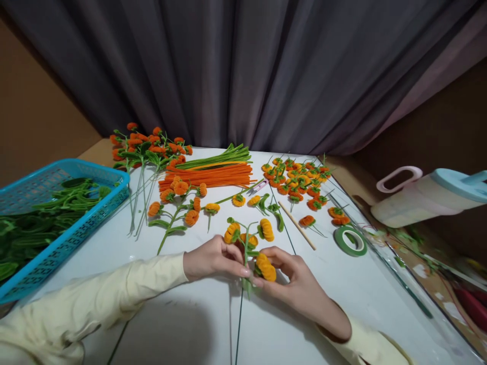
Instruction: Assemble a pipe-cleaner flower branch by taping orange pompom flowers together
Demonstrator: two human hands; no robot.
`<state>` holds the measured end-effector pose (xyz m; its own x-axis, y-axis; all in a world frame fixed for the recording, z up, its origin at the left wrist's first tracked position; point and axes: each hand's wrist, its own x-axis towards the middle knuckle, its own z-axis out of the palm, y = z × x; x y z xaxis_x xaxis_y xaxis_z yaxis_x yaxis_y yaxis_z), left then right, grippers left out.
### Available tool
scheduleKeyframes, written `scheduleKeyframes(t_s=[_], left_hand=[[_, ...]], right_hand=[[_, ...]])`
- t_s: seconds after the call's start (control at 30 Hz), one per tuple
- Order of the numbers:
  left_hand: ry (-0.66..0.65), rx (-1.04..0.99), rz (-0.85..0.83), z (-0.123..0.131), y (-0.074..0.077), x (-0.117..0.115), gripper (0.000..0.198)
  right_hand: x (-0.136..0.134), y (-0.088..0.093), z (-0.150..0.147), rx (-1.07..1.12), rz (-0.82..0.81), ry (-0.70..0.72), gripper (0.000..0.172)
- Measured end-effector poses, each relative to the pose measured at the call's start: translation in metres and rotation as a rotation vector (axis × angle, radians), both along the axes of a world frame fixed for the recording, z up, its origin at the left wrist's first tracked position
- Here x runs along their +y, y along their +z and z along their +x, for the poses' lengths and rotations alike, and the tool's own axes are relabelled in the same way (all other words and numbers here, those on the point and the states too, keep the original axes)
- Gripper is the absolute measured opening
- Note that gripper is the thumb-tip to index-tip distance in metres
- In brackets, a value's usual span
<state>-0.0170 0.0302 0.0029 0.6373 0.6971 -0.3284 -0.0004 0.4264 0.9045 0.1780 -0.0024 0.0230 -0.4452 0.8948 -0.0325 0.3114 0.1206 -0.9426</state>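
Between my two hands, above the white table, is a pipe-cleaner flower stem (246,252) with several yellow-orange blooms. My left hand (216,257) pinches the green stalk between thumb and fingers. On the other side, my right hand (291,274) has its fingers closed round the lowest yellow bloom (265,267), close to the stalk. Beyond them lie a loose yellow bloom (238,200), another yellow bloom (212,208) on a short stem, and small green leaves (279,219). A branched orange flower stem (171,228) rests to the left.
A blue basket (124,185) of green leaves stands left. Orange pipe cleaners (209,176), green pipe cleaners (224,156) and finished orange flowers (142,147) lie behind. To the right are loose blooms (297,177), a wooden stick (297,225), green tape (350,241) and a tumbler (411,200).
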Motion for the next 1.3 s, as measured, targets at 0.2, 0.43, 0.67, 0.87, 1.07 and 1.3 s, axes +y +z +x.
scheduleKeyframes(t_s=[0.2,0.43,0.67,0.87,1.07,1.3], left_hand=[[-0.051,-0.007,-0.020,0.000,-0.001,0.001,0.011],[-0.034,0.067,0.039,0.001,0.002,0.000,0.013],[-0.037,0.040,0.078,0.003,0.002,0.001,0.014],[-0.019,0.065,0.059,0.001,-0.002,0.002,0.013],[-0.032,0.071,0.053,-0.001,-0.004,0.003,0.011],[-0.028,0.113,0.057,0.001,0.001,0.003,0.011]], right_hand=[[-0.002,0.004,0.007,-0.155,0.214,0.039,0.015],[-0.004,-0.001,0.016,-0.236,0.883,-0.035,0.028],[-0.011,-0.002,0.028,-0.258,0.943,-0.146,0.037],[-0.049,-0.006,0.037,-0.204,0.662,-0.253,0.025],[-0.091,-0.037,0.060,-0.478,0.969,-0.222,0.045],[-0.127,-0.061,0.082,-0.605,0.906,-0.237,0.050]])
